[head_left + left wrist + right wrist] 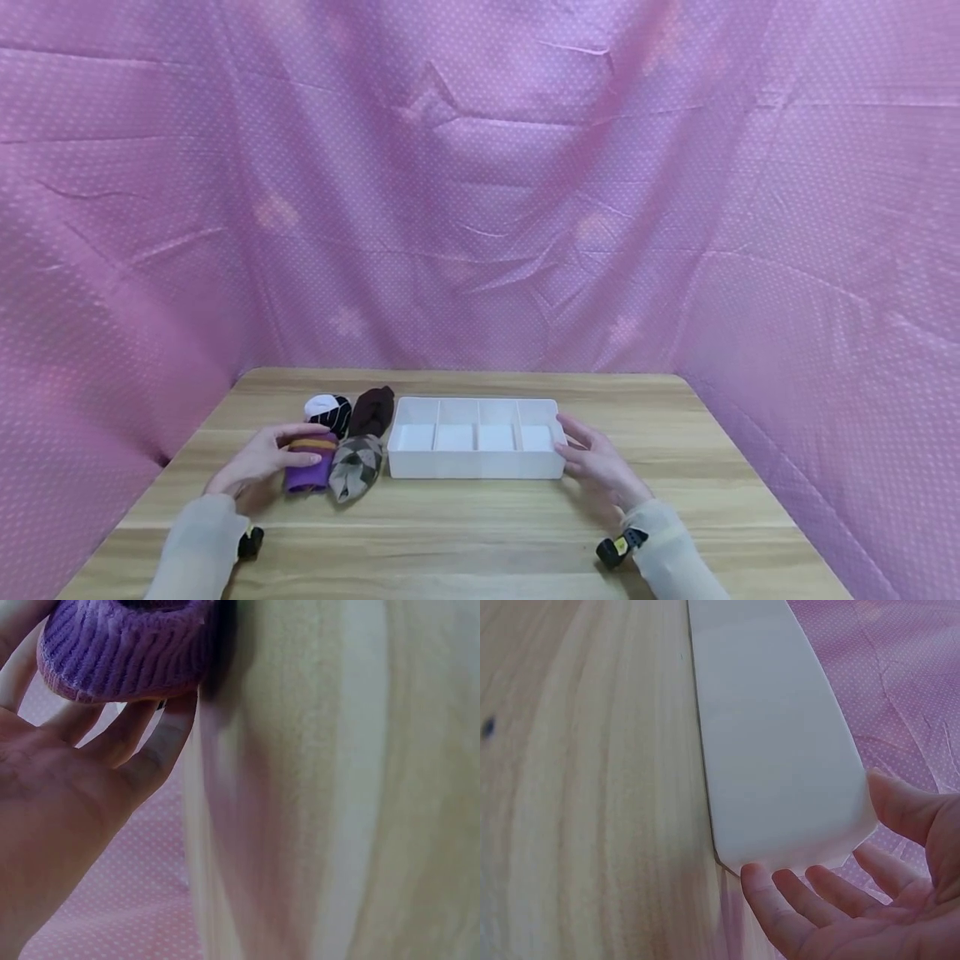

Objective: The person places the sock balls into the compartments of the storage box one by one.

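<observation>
At the left of the table, my left hand holds a purple rolled sock with an orange band. Thumb and fingers lie around it; its ribbed purple knit fills the top of the left wrist view. Close beside it is a grey-and-beige patterned rolled sock. Behind are a dark brown rolled sock and a black-and-white one. My right hand touches the right end of a white compartment box. In the right wrist view, its extended fingers rest against that end.
The box has several compartments in a row, with bare white floors. Both stand on a light wooden table. A pink dotted cloth hangs behind the table and along its sides.
</observation>
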A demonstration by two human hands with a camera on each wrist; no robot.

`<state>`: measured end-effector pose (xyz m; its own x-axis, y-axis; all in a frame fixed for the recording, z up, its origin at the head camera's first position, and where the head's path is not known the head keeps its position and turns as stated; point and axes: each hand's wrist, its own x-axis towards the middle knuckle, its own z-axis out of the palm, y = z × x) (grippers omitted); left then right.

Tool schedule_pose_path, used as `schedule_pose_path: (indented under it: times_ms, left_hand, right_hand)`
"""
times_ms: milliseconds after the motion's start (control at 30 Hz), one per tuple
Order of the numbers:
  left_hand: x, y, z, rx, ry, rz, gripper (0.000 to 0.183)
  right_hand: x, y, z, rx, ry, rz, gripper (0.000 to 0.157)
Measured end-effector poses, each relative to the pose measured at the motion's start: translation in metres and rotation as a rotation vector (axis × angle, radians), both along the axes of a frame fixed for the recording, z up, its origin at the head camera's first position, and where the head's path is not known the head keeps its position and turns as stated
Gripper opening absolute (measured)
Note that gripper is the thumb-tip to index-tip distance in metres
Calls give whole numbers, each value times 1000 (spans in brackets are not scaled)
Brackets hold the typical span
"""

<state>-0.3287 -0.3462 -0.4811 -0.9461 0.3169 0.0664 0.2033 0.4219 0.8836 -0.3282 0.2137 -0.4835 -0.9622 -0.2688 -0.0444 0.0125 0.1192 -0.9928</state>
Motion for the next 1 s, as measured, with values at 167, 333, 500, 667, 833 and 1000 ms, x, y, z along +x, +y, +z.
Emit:
schedule_pose_path:
  times_ms: [167, 333, 500, 667, 833, 1000]
  left_hand:
    - [-2, -1, -1, 10, 13, -34, 55]
    - [-1, -3, -3, 5, 12, -66, 57]
    - [1, -5, -4, 23, -10, -99, 62]
    - [0, -8, -5, 30, -21, -82, 64]
    - [-3, -8, -6, 19, -19, -51, 65]
    - [-5, -9, -4, -14, 28, -3, 66]
  right_hand:
    - [-1, 0, 1, 15, 4, -8, 66]
    - [-2, -1, -1, -27, -4, -1, 64]
    - [-2, 0, -3, -16, 10, -3, 66]
    - [-2, -2, -4, -8, 0, -14, 65]
    - [-3, -2, -2, -33, -25, -8, 64]
    - [-5, -2, -1, -55, -24, 16, 65]
